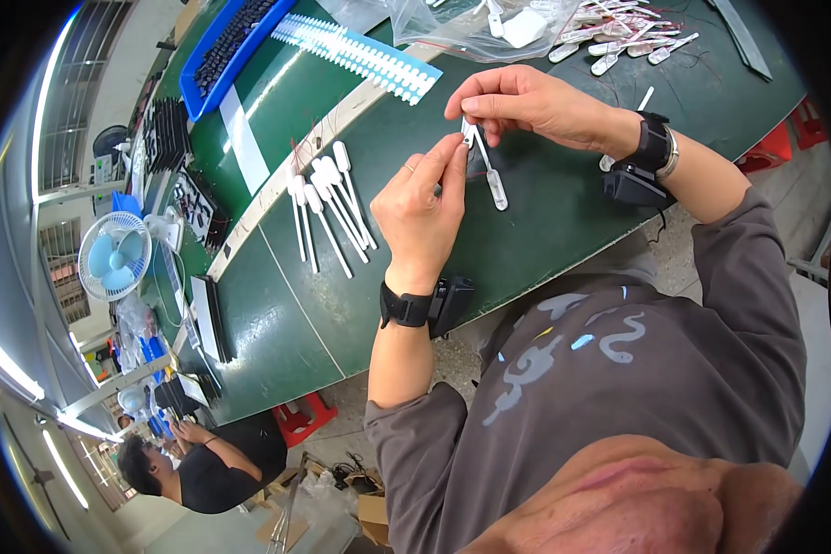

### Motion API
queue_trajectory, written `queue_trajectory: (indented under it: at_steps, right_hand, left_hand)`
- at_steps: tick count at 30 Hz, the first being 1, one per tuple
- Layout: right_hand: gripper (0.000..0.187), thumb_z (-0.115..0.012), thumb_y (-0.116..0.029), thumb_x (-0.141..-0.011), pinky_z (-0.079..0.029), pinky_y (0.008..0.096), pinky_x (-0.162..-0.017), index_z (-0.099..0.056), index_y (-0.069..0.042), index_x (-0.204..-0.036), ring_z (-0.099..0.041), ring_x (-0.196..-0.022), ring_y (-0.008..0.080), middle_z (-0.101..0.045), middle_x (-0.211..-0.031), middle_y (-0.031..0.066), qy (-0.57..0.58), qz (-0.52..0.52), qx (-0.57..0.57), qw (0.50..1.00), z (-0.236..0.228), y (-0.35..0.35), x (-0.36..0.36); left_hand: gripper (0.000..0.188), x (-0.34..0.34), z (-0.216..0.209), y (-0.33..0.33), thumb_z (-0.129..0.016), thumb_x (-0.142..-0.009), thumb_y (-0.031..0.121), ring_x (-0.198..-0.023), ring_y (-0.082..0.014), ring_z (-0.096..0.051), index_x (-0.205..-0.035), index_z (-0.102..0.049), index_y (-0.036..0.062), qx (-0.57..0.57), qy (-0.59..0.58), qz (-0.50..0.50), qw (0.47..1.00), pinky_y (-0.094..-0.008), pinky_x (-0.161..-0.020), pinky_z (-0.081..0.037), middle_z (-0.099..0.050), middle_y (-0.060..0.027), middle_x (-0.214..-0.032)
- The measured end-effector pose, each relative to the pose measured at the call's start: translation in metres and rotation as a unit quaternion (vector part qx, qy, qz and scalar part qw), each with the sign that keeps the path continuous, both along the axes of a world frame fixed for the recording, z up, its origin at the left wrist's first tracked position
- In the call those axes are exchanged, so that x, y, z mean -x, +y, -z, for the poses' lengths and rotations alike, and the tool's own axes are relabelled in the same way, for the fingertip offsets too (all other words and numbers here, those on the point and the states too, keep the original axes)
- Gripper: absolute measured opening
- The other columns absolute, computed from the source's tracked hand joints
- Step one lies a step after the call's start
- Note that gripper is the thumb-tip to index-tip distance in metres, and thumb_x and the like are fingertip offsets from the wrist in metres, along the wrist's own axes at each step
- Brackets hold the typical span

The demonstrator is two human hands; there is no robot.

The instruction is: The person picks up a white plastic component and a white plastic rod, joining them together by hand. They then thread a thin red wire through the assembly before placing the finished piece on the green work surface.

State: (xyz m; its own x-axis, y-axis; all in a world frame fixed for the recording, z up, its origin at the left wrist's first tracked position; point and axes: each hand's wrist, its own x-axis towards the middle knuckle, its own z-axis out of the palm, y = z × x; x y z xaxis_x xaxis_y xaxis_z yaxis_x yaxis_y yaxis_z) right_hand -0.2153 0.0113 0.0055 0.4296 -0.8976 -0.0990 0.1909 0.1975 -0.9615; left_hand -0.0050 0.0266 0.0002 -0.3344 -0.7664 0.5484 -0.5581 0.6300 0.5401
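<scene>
While the left hand (427, 201) pinches a small white part (468, 138) between thumb and forefinger, the right hand (519, 103) sits just beyond, thumb and forefinger nearly together, other fingers loosely curled; its grip cannot be confirmed. A white paddle-shaped piece (496, 190) extends just right of the left fingertips, long axis near to far, broad end near. Neither hand is clearly closer. Similar paddles (315, 198) lie farther left on the green table (277, 319).

white piece (470, 133): partly hidden by fingers (437, 159) | blue tray (194, 100), plastic bag (425, 23): cut off above
</scene>
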Motion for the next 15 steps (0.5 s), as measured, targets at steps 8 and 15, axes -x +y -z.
queue_trajectory:
  at_steps: [8, 15]
  right_hand:
    - [0.025, -0.061, -0.023, -0.098, -0.052, 0.0214, -0.081, -0.063, -0.004, -0.114, -0.060, -0.081, 0.0058, -0.063, -0.097, -0.0010, -0.044, 0.046, -0.015, 0.998, 0.001, -0.002, 0.000]
    - [0.026, -0.061, -0.023, -0.098, -0.052, 0.0222, -0.084, -0.064, -0.003, -0.115, -0.060, -0.081, 0.0057, -0.064, -0.098, -0.0011, -0.113, 0.093, -0.051, 0.988, 0.016, -0.012, 0.004]
  left_hand:
    - [0.013, -0.001, -0.001, 0.001, -0.075, -0.084, 0.013, -0.052, -0.0187, -0.057, -0.097, -0.074, 0.0134, 0.017, -0.013, -0.005, 1.000, -0.0315, -0.048, -0.044, -0.059, -0.0027, -0.063]
    - [0.012, -0.001, -0.001, 0.003, -0.075, -0.083, 0.014, -0.053, -0.0190, -0.057, -0.095, -0.074, 0.0125, 0.034, -0.067, 0.001, 0.997, -0.0329, -0.049, -0.044, -0.058, -0.0022, -0.064]
